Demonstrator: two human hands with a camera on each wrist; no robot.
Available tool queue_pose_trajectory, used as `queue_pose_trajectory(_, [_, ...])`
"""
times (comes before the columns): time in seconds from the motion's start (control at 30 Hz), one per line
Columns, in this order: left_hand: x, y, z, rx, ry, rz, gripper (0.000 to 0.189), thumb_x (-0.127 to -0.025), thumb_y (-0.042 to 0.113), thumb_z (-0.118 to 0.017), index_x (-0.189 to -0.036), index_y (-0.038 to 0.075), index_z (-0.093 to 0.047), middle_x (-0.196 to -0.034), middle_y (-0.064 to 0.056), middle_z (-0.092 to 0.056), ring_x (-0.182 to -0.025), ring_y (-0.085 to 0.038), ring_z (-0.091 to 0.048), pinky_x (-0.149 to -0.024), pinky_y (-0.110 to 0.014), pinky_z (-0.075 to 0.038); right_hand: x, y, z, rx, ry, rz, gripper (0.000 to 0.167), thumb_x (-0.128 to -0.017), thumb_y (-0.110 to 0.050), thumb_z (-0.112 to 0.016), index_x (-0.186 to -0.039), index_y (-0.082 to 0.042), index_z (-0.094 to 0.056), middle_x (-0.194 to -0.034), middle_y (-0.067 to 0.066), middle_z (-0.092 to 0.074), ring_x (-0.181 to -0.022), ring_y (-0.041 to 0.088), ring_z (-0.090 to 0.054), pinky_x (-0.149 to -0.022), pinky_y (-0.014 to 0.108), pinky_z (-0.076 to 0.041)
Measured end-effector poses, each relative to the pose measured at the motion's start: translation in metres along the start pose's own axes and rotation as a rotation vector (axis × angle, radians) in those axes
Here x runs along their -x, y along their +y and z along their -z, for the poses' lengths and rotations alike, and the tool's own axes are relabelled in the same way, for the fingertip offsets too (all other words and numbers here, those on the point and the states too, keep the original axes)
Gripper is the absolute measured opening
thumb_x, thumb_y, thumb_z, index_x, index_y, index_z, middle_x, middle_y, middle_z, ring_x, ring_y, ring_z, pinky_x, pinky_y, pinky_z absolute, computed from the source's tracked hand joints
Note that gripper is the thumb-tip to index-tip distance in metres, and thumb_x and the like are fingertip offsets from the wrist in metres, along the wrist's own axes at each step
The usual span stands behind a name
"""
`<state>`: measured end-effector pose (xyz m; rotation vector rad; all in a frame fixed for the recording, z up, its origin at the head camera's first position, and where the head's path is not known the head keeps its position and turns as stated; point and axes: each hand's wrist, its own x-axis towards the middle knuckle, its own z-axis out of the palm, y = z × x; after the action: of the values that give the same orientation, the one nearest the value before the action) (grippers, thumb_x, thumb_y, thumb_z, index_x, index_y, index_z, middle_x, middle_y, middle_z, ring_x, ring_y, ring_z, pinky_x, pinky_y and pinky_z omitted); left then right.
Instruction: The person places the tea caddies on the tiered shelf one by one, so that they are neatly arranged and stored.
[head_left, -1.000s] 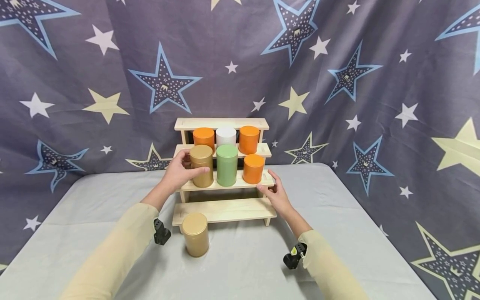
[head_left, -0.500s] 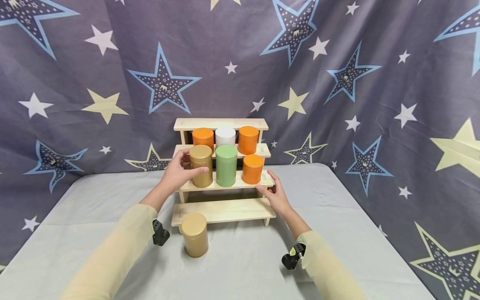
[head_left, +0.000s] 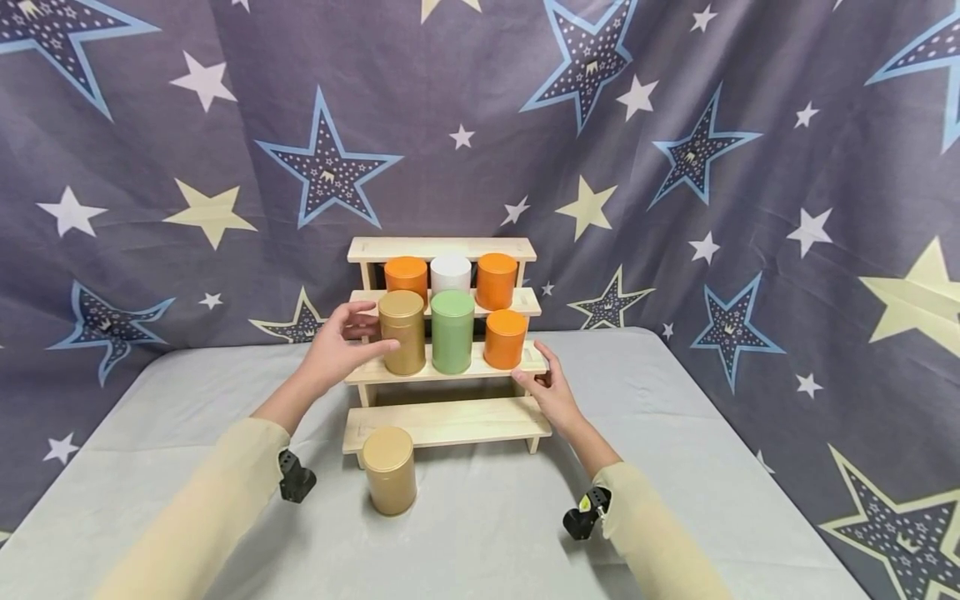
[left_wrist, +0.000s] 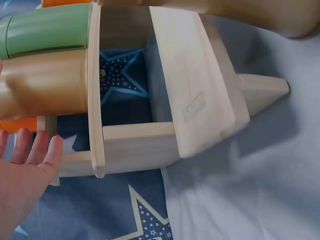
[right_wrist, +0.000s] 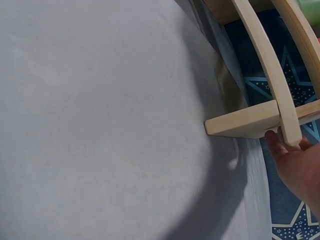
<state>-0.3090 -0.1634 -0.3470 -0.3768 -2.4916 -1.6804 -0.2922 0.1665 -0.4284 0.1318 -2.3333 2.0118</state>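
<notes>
A gold canister (head_left: pixel 402 333) stands upright at the left end of the second step up of a tiered wooden stand (head_left: pixel 450 422). Beside it my left hand (head_left: pixel 337 346) is held with fingers spread; in the left wrist view, a gap shows between these fingers and the gold canister (left_wrist: pixel 45 87). A tall green canister (head_left: pixel 452 333) and a short orange canister (head_left: pixel 506 340) share that step. At its right end, my right hand (head_left: pixel 553 387) holds the stand, thumb at the front. The right wrist view shows the hand (right_wrist: pixel 300 167) against the wooden edge.
One step higher stand an orange canister (head_left: pixel 406 271), a white canister (head_left: pixel 451 268) and another orange canister (head_left: pixel 497 283). A second gold canister (head_left: pixel 390 475) is on the grey cloth (head_left: pixel 480 533) before the stand. Star-patterned fabric (head_left: pixel 465 100) hangs behind.
My left hand has let go of the gold canister on the step and drawn back to the left. The right hand keeps its hold on the stand.
</notes>
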Motion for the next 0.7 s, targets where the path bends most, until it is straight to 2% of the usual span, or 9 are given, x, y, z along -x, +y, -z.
queue_pose_trajectory(0.1, [0.004, -0.002, 0.003, 0.001, -0.016, -0.001, 0.075, -0.076, 0.025, -0.079, -0.136, 0.007, -0.038, -0.129, -0.019, -0.052, -0.118, -0.035, -0.051, -0.1, -0.043, -0.045, 0.0, 0.0, 0.0, 0.006, -0.001, -0.003, 0.075, -0.09, -0.019, -0.063, -0.149, -0.016, -0.018, -0.106, 0.006, -0.05, -0.083, 0.009, -0.045, -0.066, 0.015, -0.041])
queue_pose_trajectory(0.3, [0.016, -0.005, 0.009, -0.008, -0.047, 0.005, 0.073, -0.079, 0.023, -0.076, -0.138, 0.007, -0.037, -0.132, -0.019, -0.048, -0.12, -0.034, -0.05, -0.095, -0.028, -0.046, 0.001, 0.0, 0.002, 0.014, 0.008, -0.014, 0.074, -0.09, -0.019, -0.063, -0.15, -0.017, -0.018, -0.104, 0.005, -0.051, -0.082, 0.009, -0.046, -0.067, 0.015, -0.041])
queue_pose_trajectory(0.47, [0.029, -0.009, 0.013, -0.012, -0.045, -0.02, 0.071, -0.08, 0.021, -0.076, -0.137, 0.003, -0.037, -0.128, -0.021, -0.049, -0.116, -0.033, -0.052, -0.088, -0.019, -0.049, 0.0, 0.0, 0.001, 0.029, 0.001, -0.005, 0.075, -0.091, -0.018, -0.062, -0.15, -0.015, -0.017, -0.108, 0.008, -0.051, -0.083, 0.008, -0.046, -0.067, 0.016, -0.041])
queue_pose_trajectory(0.7, [0.046, -0.014, 0.017, 0.006, -0.082, -0.04, 0.068, -0.08, 0.018, -0.075, -0.135, 0.003, -0.039, -0.129, -0.022, -0.048, -0.116, -0.033, -0.051, -0.087, -0.013, -0.051, -0.015, 0.023, 0.002, 0.003, 0.013, -0.007, 0.076, -0.09, -0.023, -0.064, -0.15, -0.022, -0.018, -0.115, 0.01, -0.051, -0.086, 0.009, -0.047, -0.068, 0.016, -0.041])
